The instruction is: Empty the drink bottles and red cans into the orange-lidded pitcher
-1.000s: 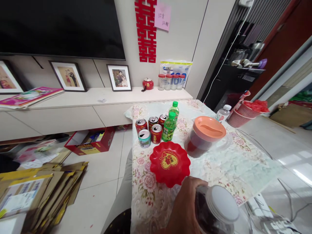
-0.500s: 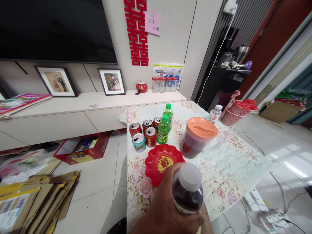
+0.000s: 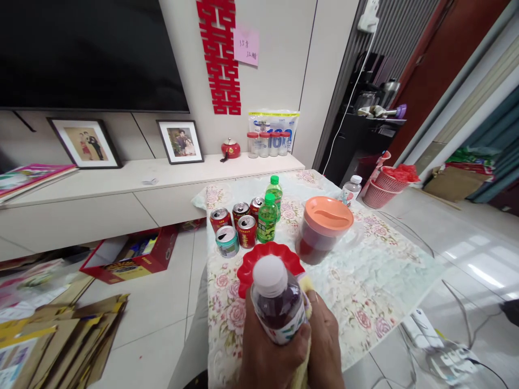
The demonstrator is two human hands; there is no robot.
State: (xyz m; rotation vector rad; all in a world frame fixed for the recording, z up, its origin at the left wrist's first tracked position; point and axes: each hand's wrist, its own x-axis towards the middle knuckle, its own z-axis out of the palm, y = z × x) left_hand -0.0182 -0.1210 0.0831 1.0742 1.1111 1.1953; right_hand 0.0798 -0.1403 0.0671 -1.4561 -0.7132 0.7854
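Note:
My left hand is wrapped round a plastic bottle of dark purple drink with a white cap, held tilted over the near side of the table. My right hand presses a pale yellow cloth against the bottle's right side. Behind the bottle and partly hidden by it lies a red scalloped plate. Beyond the plate stand several opened drink cans and two green-capped bottles. A clear pitcher with an orange lid holds dark red liquid.
A floral cloth covers the table. Another white-capped bottle stands at its far right. Pink baskets are beyond it. On the floor are flattened cardboard, a red box and a power strip with cables.
The bottle has moved left and tilted, showing more of its label. My right hand and the yellow cloth have come into clearer view at its right side. The camera view has shifted slightly.

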